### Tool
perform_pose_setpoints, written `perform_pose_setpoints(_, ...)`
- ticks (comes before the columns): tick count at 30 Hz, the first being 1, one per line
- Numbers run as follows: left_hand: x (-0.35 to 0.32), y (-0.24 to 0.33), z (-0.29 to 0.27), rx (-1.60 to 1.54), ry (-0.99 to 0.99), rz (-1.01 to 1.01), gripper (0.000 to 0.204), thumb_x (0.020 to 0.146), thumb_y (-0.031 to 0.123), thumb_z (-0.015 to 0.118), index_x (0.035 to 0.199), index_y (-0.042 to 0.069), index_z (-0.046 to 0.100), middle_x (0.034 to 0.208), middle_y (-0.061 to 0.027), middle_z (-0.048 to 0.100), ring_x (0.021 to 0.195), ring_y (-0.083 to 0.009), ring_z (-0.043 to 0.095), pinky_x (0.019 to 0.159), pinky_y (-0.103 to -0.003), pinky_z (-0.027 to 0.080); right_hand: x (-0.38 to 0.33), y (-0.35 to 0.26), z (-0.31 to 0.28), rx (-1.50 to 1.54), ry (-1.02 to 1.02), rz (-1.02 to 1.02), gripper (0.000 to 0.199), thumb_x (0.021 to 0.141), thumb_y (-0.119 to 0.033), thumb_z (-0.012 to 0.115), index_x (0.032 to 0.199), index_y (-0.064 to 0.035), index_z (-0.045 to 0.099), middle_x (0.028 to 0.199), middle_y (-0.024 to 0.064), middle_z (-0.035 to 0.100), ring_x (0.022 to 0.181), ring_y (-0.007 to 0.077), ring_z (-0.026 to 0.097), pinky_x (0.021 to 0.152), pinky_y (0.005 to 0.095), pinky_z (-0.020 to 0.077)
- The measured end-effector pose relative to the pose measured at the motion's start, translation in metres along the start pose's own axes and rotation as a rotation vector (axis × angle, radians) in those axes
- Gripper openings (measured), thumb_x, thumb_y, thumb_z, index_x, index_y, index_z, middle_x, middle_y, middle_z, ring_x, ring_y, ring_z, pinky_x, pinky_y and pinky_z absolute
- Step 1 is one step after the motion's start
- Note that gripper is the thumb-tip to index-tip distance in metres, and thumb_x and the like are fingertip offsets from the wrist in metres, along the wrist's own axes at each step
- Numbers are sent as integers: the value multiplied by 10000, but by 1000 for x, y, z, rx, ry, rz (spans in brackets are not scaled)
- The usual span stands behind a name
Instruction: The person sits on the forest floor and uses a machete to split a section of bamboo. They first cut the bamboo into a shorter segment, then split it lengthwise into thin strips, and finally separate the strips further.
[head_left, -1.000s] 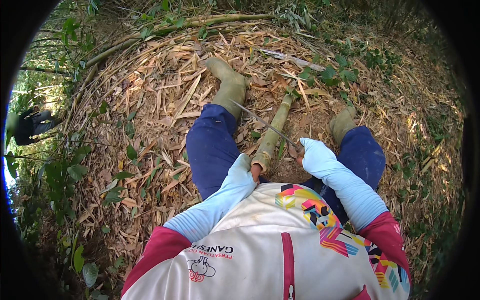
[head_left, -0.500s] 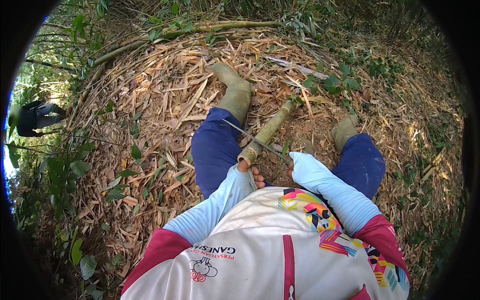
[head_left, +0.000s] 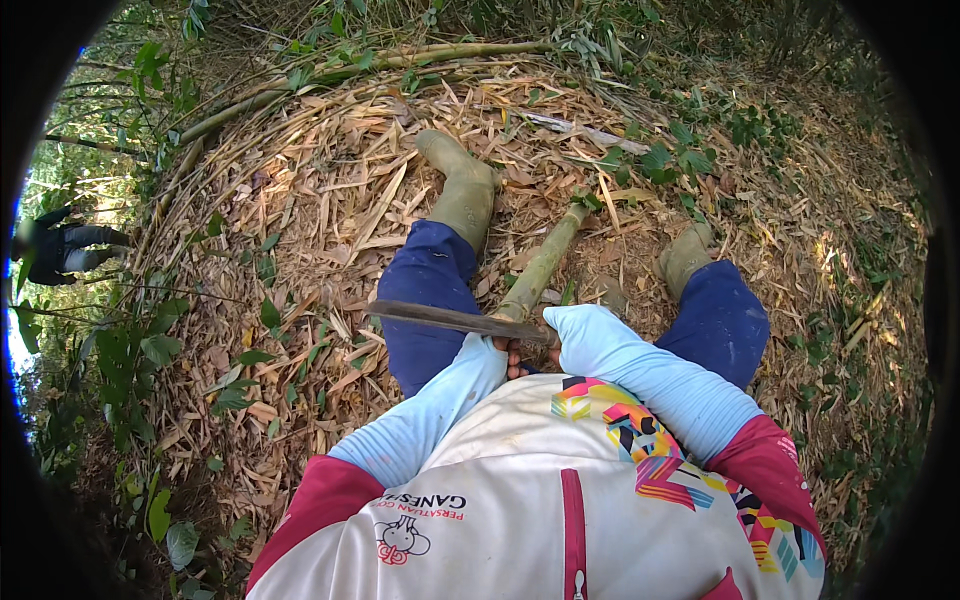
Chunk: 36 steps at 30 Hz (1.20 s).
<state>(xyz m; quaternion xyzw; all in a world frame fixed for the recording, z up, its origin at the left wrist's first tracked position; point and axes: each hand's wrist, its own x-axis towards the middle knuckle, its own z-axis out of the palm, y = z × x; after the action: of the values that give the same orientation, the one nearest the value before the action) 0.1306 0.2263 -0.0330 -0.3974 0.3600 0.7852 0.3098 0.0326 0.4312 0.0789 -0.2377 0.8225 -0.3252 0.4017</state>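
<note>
A length of green-tan bamboo [head_left: 548, 258] slants between my legs, its far end on the leaf-strewn ground. My left hand [head_left: 514, 357] is closed at its near end, fingers curled; the sleeve and a blade partly hide them. In my right hand [head_left: 554, 350], mostly covered by the light blue sleeve, is a machete [head_left: 440, 318]. Its dark long blade lies across the view over the bamboo's near end, the broad side showing and the tip out over my left thigh. Whether the edge touches the bamboo I cannot tell.
My boots, the left [head_left: 462, 185] and the right [head_left: 686, 258], stand either side of the bamboo. Dry bamboo leaves cover the ground. A long bamboo stem [head_left: 330, 75] arcs across the back. Green plants [head_left: 160, 345] grow at left, where another person [head_left: 70, 245] stands farther off.
The machete has come down the bamboo toward me, and its blade has turned from edge-on to broadside. My right hand has shifted slightly left; my left hand stays at the near end.
</note>
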Motion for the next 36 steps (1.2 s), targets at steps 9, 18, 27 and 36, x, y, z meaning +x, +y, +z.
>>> perform_pose_setpoints(9,-46,36,66,147,320,-30,185,911,226,507,794,93,451,517,-56,437,378,-203,431,495,-399,495,2,15,0,124,125,43,409,734,-104,722,1133,-69,638,848,185,682,817,346,686,734,399,539)
perform_pose_setpoints(18,-51,34,65,208,233,-10,177,901,206,481,786,77,441,523,-58,436,383,-195,417,545,-388,507,9,37,14,-32,181,-2,367,730,-114,729,1069,-22,624,832,189,682,818,372,675,723,427,534)
perform_pose_setpoints(27,-60,33,71,266,261,12,123,880,163,454,790,79,444,531,-56,431,390,-171,406,536,-375,508,-3,23,-5,-15,9,-50,340,729,-112,730,1040,-29,619,848,212,668,838,401,659,736,436,519)
perform_pose_setpoints(36,-51,29,71,352,354,13,189,919,248,557,902,80,474,643,-47,478,435,-146,432,481,-336,482,3,41,4,-73,148,3,403,722,-123,733,1095,-13,628,901,234,665,858,388,662,756,422,522)
